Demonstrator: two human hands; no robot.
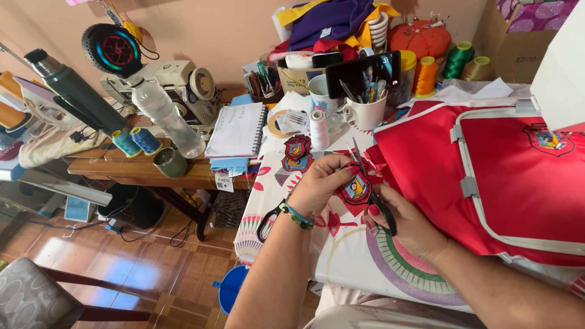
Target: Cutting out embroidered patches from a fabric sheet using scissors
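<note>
My left hand [322,183] pinches a red embroidered patch [355,190] with a shield badge, held just above the patterned tablecloth [341,250]. My right hand [405,225] grips small black-handled scissors [372,189], whose blades point up and left over the patch edge. Red fabric [420,164] spreads to the right, clamped in a grey embroidery hoop [469,183] with another badge [549,139] stitched on it. Two more patches [297,153] lie on the table beyond my left hand. Large black scissors [268,220] rest under my left wrist.
A white thread spool [319,129], a mug of pens [365,111], a spiral notebook [236,130] and a clear bottle [167,119] stand on the left. Thread cones [458,60] and a pincushion [419,38] sit at the back. The white machine body [563,73] overhangs the hoop.
</note>
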